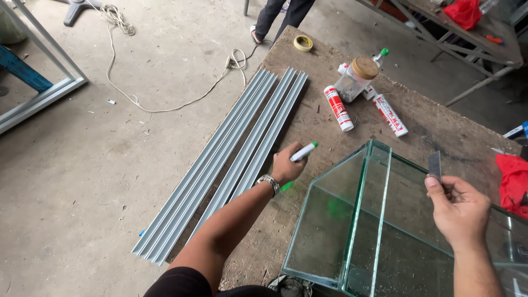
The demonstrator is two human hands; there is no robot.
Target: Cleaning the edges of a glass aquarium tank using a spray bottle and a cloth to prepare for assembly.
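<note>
Two hands show in my view. My left hand (pixel 286 164) is closed around a marker (pixel 304 152) with a white barrel and green cap, held over the tabletop (pixel 330 137) just beside the near end of the rails (pixel 231 159). A metal watch (pixel 268 182) sits on that wrist. My right hand (pixel 459 209) pinches a thin dark blade (pixel 435 164) between thumb and fingers, upright, above the tank (pixel 379 220).

I see the tank standing on the tabletop's near right part, a clear glass box with a glass divider across it; its greenish edges show, and a green glint sits behind the left pane. The left hand is just off its left corner, not touching it.

Several long grey aluminium rails lie side by side along the tabletop's left edge, running away from me. Farther off lie three white sealant tubes (pixel 337 108) with red print, around a clear jar (pixel 356 80) with a cork lid. A tape roll (pixel 302 43) rests near the far corner. Red cloth (pixel 512 181) lies at the right edge.

Beyond the tabletop a person's legs (pixel 280 16) stand on the concrete floor (pixel 82 154), where a pale cord (pixel 165 99) trails.
</note>
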